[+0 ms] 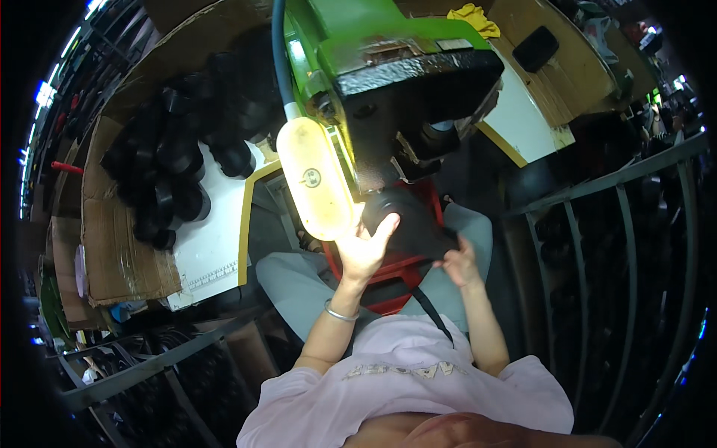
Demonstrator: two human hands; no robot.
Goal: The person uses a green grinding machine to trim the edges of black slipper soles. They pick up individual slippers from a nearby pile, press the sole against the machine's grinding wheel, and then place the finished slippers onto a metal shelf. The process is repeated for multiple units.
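Note:
A black shoe (407, 224), dark and partly blurred, is held over my lap, below the head of a green machine (418, 75). My left hand (362, 254) grips its left side, the thumb pointing up along it; the other fingers are mostly hidden by the shoe and the yellow-lit lamp (317, 179). At the lower right end, my right hand (458, 264) pinches the shoe's edge with bent fingers. The machine's dark working parts (426, 142) hang just beyond the shoe.
Many black shoes (179, 149) are heaped at the left on a white table (216, 246), beside cardboard (127, 239). A red stool (388, 295) shows between my knees. Metal rails (612, 179) stand right and lower left. A yellow cloth (475, 20) and a box (575, 52) lie far right.

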